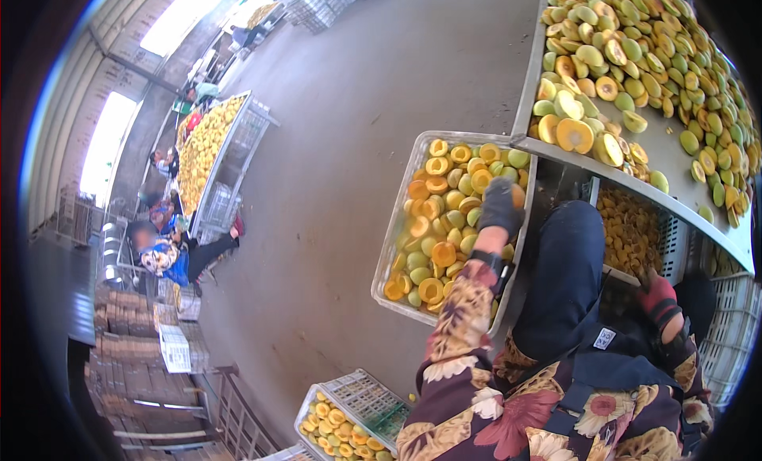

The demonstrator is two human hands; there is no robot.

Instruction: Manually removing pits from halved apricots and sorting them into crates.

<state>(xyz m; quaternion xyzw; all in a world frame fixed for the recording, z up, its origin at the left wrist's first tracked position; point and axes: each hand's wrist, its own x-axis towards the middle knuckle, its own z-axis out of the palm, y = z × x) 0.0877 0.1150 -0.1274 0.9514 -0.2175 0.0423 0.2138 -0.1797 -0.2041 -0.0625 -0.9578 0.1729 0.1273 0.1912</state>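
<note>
My left hand [502, 210], in a dark grey glove, reaches down over a white plastic crate [397, 223] filled with halved yellow-green stone fruit [443, 254]. An orange fruit half [518, 197] shows right beside its fingers; whether they grip it is hidden. Many halves there lie with the hollow side up. My right hand [659, 299], in a red and black glove, is at the near rim of another crate [670, 247] beneath the table, which holds small brown-orange pieces [628, 223]. Its fingers look curled, with a dark blurred shape by them that I cannot make out.
A metal-edged table [649, 136] heaped with halved fruit [667, 56] stands over my knees. Another fruit crate [357, 401] sits on the floor [309, 223]. Across the floor, a person [169, 255] sits beside a fruit-laden table [208, 142]. Stacked crates [729, 336] stand at the right.
</note>
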